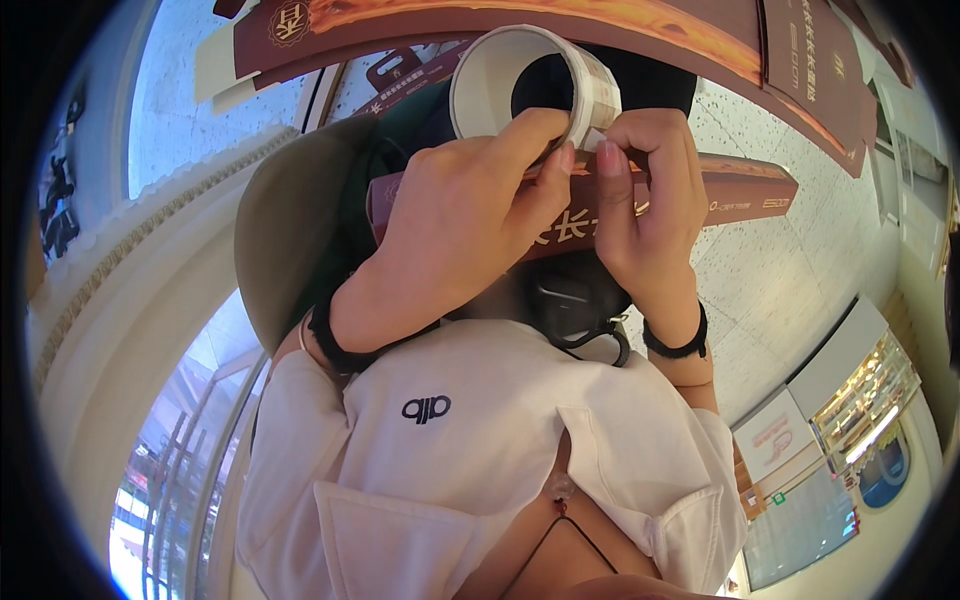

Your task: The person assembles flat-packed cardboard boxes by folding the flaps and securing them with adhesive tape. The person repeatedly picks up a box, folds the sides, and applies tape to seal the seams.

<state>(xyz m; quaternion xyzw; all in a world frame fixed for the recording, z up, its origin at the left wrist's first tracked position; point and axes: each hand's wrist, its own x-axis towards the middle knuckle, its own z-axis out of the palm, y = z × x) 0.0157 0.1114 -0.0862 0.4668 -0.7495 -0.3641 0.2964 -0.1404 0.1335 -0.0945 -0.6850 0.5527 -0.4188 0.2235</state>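
A wide roll of pale stickers or tape (597, 88), with a whitish inner ring, stands on edge in front of me. My left hand (470, 205) has its thumb and index finger closed on the near edge of this roll. Close beside it, my right hand (652, 190) is bent in a pinch, the thumb against a small white bit at the roll's edge. Whether that bit is a loose end I cannot make out. Under both hands lies a long maroon carton (745, 200) with pale printing, its middle partly hidden by them.
Across the far side stretches another long maroon carton (480, 35) with an orange picture band. More maroon packaging (405, 75) lies at the far left. A black bag-like object (575, 295) is close to my body. A brownish rounded seat (290, 230) is at left, above speckled floor (800, 270).
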